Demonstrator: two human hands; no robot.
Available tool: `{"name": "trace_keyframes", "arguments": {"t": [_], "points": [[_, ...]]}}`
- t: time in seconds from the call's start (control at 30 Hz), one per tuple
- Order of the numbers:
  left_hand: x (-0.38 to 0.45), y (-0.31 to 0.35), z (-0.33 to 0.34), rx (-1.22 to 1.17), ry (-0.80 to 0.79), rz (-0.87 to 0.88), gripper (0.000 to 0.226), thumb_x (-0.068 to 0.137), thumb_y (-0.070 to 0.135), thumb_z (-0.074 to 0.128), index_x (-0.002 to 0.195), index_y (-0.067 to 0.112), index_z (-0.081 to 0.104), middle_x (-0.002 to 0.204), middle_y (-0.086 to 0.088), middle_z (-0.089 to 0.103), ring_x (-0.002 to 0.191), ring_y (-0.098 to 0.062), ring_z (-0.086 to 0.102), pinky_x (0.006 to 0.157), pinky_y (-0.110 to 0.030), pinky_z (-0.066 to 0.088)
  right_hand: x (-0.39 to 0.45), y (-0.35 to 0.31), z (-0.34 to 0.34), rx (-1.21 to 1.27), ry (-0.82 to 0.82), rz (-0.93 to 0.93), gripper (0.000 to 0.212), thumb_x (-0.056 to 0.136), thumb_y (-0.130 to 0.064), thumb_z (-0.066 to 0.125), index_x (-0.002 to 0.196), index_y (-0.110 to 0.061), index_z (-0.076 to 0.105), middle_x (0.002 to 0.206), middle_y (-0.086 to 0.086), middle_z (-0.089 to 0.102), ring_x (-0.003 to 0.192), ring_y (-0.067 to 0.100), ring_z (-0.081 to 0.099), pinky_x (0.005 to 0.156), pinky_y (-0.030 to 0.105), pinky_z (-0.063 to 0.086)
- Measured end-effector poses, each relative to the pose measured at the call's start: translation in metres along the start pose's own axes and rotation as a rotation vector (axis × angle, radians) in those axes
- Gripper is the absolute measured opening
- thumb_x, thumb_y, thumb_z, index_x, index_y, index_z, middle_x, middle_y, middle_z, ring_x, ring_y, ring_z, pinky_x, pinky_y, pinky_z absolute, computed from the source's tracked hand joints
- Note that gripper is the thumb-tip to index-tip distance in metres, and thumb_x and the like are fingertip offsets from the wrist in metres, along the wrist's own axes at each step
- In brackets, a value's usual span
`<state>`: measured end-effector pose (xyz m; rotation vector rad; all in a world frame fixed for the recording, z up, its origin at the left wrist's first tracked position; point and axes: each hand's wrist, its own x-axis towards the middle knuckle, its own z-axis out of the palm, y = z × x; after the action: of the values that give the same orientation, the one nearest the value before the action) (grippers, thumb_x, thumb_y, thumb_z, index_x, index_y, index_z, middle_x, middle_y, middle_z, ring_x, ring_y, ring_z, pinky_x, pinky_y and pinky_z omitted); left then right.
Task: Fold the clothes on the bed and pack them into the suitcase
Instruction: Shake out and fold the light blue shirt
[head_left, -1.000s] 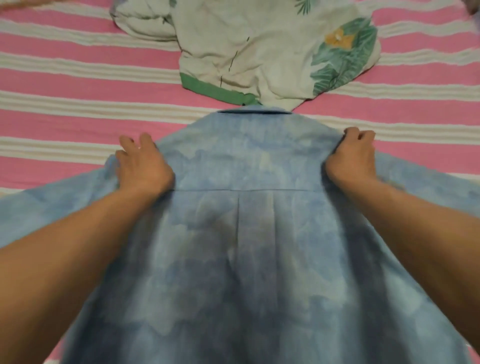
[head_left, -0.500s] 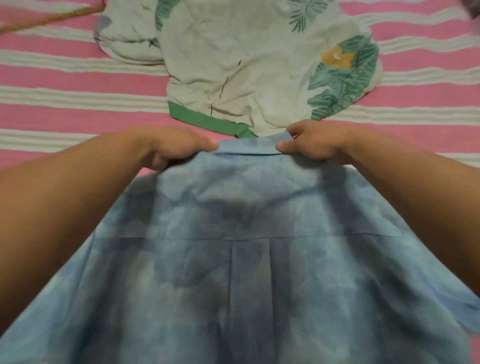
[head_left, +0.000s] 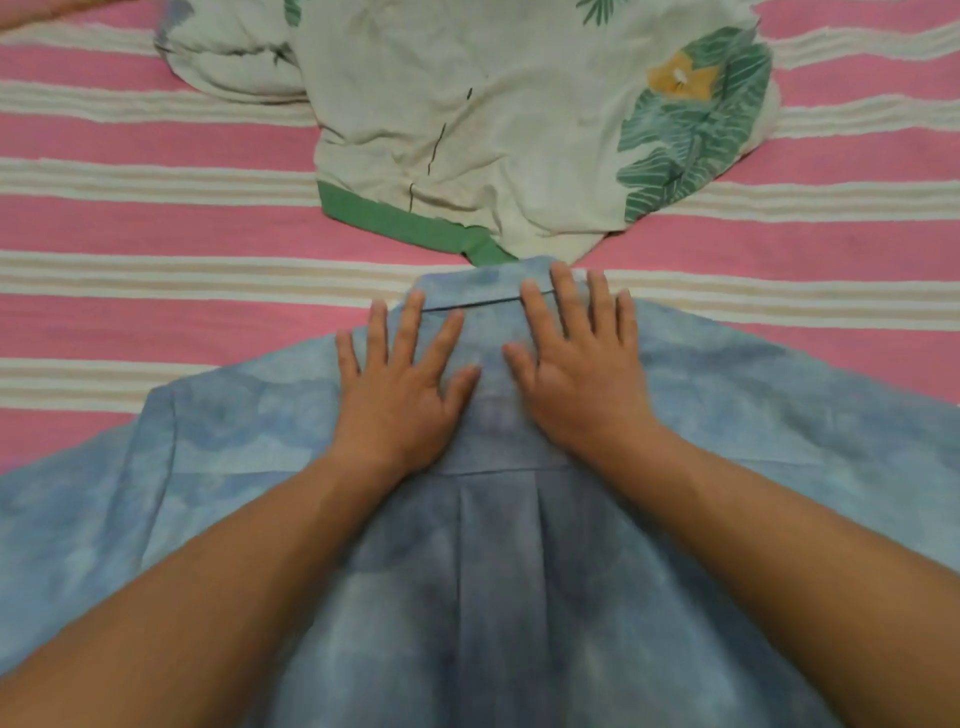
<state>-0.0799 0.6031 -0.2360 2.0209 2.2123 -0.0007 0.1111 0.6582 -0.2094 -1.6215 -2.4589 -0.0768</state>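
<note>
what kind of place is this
Most likely a bedroom, at home or in lodging; which one cannot be told. A pink and cream striped bedspread fills the view, with a blue shirt spread back-up under both hands and a crumpled leaf-print garment lying beyond its collar.

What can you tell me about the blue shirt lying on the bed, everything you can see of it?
The blue shirt is a mottled, washed-out blue, of what looks like thin woven cloth. It lies spread back-side up on the striped bedspread, collar away from the camera, a pleat running down its middle, and a sleeve spread out to each side. The left hand and right hand press flat just below the collar, fingers straight. The collar's far edge touches or overlaps the leaf-print garment.
</note>
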Motion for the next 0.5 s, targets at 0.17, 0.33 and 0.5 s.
{"name": "trace_keyframes", "arguments": {"t": [0.17,0.33,0.5], "points": [[0.015,-0.004,-0.003,-0.034,-0.194,-0.022,0.068,0.097,0.072,0.015,0.158,0.049,-0.001,0.168,0.008,-0.020,0.155,-0.031,-0.017,0.120,-0.064,-0.007,0.001,0.020,0.023,-0.024,-0.342,0.086,0.071,0.099,-0.063,0.022,0.161,-0.030,0.013,0.170,0.006,0.003,0.155,0.034,0.001,0.123,0.056,0.002],[-0.070,0.030,-0.040,-0.096,0.078,-0.115,0.062,0.098,0.060,0.032,0.158,0.042,0.025,0.170,-0.007,0.009,0.155,-0.042,0.003,0.118,-0.069,0.003,-0.039,-0.029,-0.037,0.041,-0.105,0.097,0.068,0.100,-0.055,0.034,0.160,-0.024,0.024,0.169,0.012,0.007,0.154,0.041,0.002,0.121,0.058,-0.001],[-0.241,-0.085,-0.009,0.020,-0.101,-0.290,0.073,0.100,0.065,0.015,0.159,0.025,0.032,0.167,-0.014,0.019,0.152,-0.043,0.016,0.120,-0.064,0.015,-0.176,0.019,-0.042,-0.067,-0.297,0.285,0.072,0.097,-0.062,0.021,0.159,-0.024,0.028,0.168,0.010,0.016,0.153,0.037,0.012,0.121,0.061,0.013]]}}
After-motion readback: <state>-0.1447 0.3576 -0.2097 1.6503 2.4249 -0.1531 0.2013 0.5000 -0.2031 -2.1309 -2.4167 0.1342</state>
